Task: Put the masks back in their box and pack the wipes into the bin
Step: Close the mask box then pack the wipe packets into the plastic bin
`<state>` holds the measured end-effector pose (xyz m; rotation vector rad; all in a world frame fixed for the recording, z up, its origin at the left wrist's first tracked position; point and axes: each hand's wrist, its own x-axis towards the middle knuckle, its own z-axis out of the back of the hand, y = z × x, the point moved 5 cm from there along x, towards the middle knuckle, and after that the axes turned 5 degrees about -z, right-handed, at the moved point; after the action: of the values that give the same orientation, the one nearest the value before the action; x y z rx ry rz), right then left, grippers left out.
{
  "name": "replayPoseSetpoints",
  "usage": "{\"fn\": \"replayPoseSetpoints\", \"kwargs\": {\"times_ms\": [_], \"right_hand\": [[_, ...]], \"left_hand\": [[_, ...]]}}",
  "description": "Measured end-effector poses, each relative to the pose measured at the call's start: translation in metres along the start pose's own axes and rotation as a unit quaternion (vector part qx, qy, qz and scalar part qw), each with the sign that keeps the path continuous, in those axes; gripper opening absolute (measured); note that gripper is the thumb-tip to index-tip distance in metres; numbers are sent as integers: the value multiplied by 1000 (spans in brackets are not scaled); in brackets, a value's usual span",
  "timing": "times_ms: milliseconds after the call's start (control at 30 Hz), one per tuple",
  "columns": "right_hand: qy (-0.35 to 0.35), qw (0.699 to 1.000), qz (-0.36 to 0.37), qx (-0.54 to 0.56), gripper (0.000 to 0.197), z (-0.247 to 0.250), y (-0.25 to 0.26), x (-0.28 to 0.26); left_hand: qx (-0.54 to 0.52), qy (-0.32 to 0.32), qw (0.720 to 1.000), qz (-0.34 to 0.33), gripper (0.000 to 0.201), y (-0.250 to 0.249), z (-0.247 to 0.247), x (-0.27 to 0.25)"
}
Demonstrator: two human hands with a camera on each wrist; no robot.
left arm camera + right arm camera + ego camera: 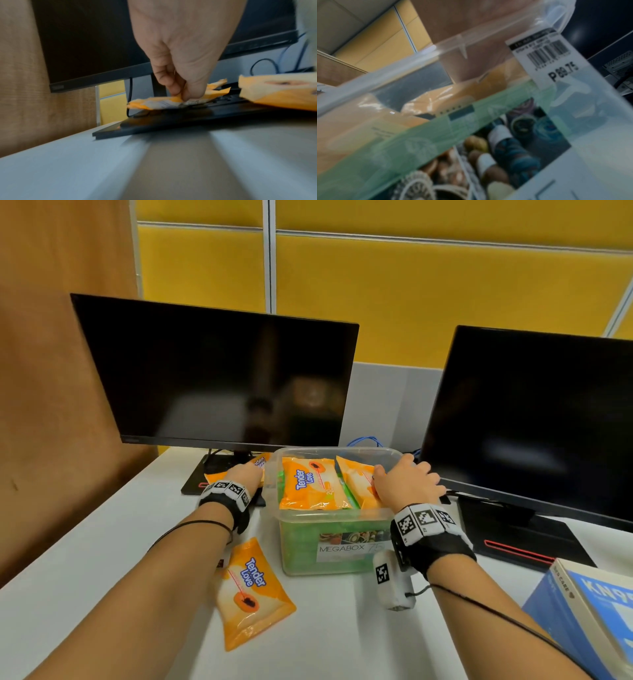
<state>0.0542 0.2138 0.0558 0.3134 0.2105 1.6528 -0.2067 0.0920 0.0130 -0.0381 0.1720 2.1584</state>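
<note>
Clear plastic bin (329, 529) sits between two monitors, orange wipes packs inside; the right hand (407, 482) rests fingers spread on one (another pack (251, 590) lies on the desk). Left wrist view: the left hand (181, 54) pinches a pack (159, 104) on the monitor base. Right wrist view: blurred, fingers untellable.

We see bare forearms. Each wrist carries a black strap (432, 546) topped by white blocks printed with black square codes (228, 489). A thin black cable (493, 607) runs along each arm.
</note>
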Motion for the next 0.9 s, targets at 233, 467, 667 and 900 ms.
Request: {"fn": "replayPoseSetpoints", "kwargs": {"times_ms": [233, 467, 667, 900], "right_hand": [[17, 999, -16, -38, 57, 3, -4, 0], [18, 996, 19, -84, 48, 18, -42, -3], [6, 995, 47, -89, 44, 32, -74, 6], [2, 995, 51, -90, 48, 29, -72, 6]], "left_hand": [[12, -3, 1000, -3, 30, 0, -2, -33], [25, 89, 996, 7, 31, 34, -33, -60], [-145, 9, 988, -43, 50, -15, -22, -40], [-300, 40, 952, 47, 72, -49, -44, -2]]}}
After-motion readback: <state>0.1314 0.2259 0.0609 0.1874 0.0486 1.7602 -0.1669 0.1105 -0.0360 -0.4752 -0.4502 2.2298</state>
